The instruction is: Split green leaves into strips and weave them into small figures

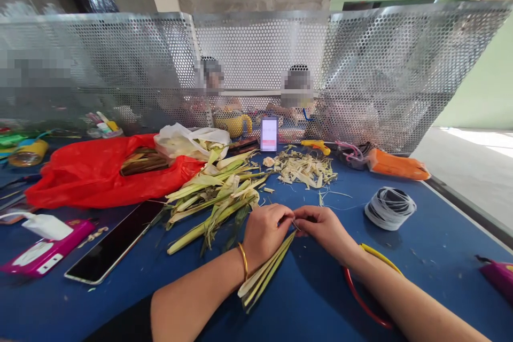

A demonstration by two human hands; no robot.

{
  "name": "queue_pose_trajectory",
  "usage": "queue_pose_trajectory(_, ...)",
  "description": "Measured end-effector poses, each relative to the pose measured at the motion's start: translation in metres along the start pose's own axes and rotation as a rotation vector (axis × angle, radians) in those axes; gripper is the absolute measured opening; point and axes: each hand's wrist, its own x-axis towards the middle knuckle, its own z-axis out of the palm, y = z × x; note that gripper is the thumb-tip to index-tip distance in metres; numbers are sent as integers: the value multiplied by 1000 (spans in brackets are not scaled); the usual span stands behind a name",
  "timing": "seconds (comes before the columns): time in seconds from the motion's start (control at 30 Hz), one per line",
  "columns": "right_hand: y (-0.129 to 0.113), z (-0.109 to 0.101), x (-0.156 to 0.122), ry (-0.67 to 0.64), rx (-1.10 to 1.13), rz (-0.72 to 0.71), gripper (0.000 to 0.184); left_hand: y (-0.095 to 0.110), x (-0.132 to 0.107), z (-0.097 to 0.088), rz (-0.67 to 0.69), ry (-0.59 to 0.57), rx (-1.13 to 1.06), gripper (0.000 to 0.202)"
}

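Observation:
My left hand [266, 232], a gold bangle at its wrist, is closed with thumb and finger pinched near the upper end of a bundle of pale green husk strips [268, 275]. The bundle's loose ends fan out below the palm toward me. My right hand [318, 227] meets the left one, its fingertips pinched on a fine pale thread [295, 223] at the bundle's tip. Whether the thread is wound around the strips is hidden by my fingers. Beyond the left hand lies a pile of husks [220, 197].
A spool of pale cord [390, 208] stands right of my hands. Red and yellow curved handles [366, 302] lie partly under my right forearm. Husk scraps [306, 168], a lit phone [269, 134], a red bag [96, 171] and a dark phone [114, 243] lie around. A perforated metal screen [260, 53] borders the back.

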Motion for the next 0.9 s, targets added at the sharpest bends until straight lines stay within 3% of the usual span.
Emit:
queue_pose_trajectory(0.23, -3, 0, -1, 79, -47, 14, 14, 3, 1, -2, -60, -1, -77, 14)
queue_pose_trajectory(0.43, 0, -2, 2, 95, -57, 64, 20, 3, 4, -5, -160, -4, -215, 12)
queue_pose_trajectory(0.53, -1, -6, 2, 171, -199, -59, 16, -1, 6, -5, -263, 1, -183, 15)
queue_pose_trajectory(0.7, -14, -12, -5, 306, -598, -276, 13, -10, 10, -2, -416, -104, 106, 13)
queue_pose_trajectory(0.8, -17, -11, -8, 206, -518, -281, 14, -11, 10, -1, -419, -159, 183, 14)
queue_pose_trajectory(0.9, -14, -6, -7, -54, -141, -180, 19, -11, 8, 0, -392, -181, 190, 14)
